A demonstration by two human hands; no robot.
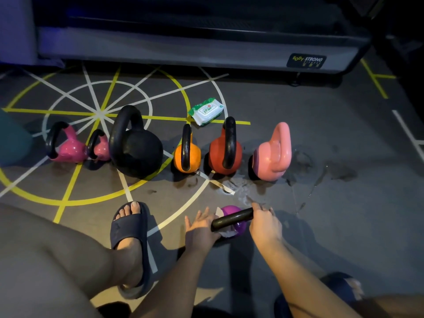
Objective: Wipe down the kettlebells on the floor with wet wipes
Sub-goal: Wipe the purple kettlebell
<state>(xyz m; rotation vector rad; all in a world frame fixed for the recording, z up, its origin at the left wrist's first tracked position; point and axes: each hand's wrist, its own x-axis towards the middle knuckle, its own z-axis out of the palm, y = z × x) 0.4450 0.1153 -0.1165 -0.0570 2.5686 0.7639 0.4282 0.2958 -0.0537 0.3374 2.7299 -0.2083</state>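
Both hands are on the purple kettlebell [232, 211] on the floor [321, 226] close by: the left hand [201, 228], fingers spread straight, presses a wipe [227, 234] to its side, and the right hand [264, 224] grips the end of its black handle [231, 220]. Farther off six kettlebells [137, 152] stand in a row, and behind them lies the wipes pack [206, 111].

Just dark navy slides here: left slide [128, 228] has a wide strap, open toes; right slide [335, 282] barely shows. Bare legs, forearms, left hand [200, 228], right hand [265, 223].
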